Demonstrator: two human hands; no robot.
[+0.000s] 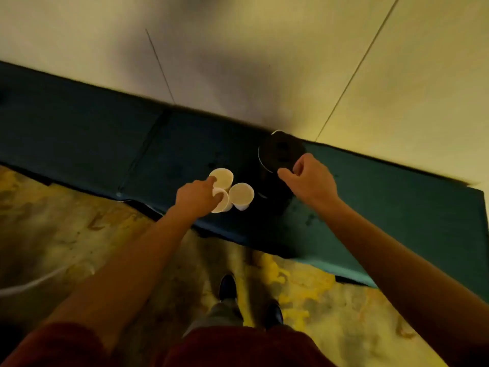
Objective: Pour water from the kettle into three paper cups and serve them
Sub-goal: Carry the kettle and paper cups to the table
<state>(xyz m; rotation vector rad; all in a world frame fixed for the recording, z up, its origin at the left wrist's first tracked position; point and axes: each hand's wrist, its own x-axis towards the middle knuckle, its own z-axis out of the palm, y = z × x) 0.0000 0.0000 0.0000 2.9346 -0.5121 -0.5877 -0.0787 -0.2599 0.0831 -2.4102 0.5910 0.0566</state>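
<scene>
Fingers of left hand (197, 198) pinch nearest paper cup (221, 201); right hand (311, 181) fingers curled at kettle (280, 153); cup contents unclear.

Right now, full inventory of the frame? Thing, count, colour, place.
paper cups: 3, white, clustered on the counter, left of the kettle
kettle: 1, black, on the counter against the wall
counter: 1, dark teal, runs diagonally across the frame
wall: pale, panel seams, behind the counter
floor: yellow-brown mottled, below the counter
shoes: 2, dark, on the floor
left hand: 1, fingers on the nearest cup
right hand: 1, loosely curled at the kettle, grip unclear
</scene>
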